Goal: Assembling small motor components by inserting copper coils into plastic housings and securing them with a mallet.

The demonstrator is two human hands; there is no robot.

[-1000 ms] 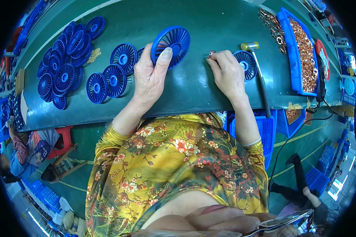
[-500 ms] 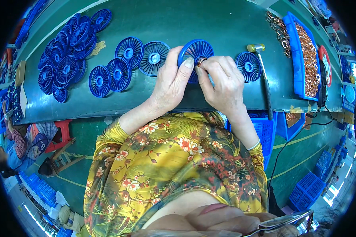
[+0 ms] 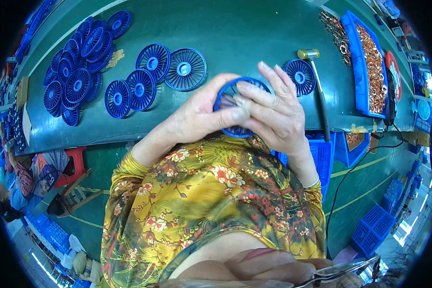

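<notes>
A blue spoked plastic wheel is tilted between my hands at the table's near edge. My left hand grips it from the left, thumb lying across its face. Over its right side lies my right hand, some fingers pressed on the wheel near the hub and two fingers raised apart. That hand's thumb is hidden, and so is the wheel's hub; no copper ring shows there. Nearest to my left hand lies another blue wheel. Beyond my right hand are a single blue wheel and a hammer with a yellowish head.
More blue wheels lie left of centre, with a heap of wheels at the far left. At the right stands a blue tray of copper-coloured rings. Loose rings lie beside it. A black cable hangs off the edge.
Both hands have drawn the wheel down toward my body. My right hand has gone from pinching a copper ring at the hub to lying spread over the wheel; the ring is out of sight.
</notes>
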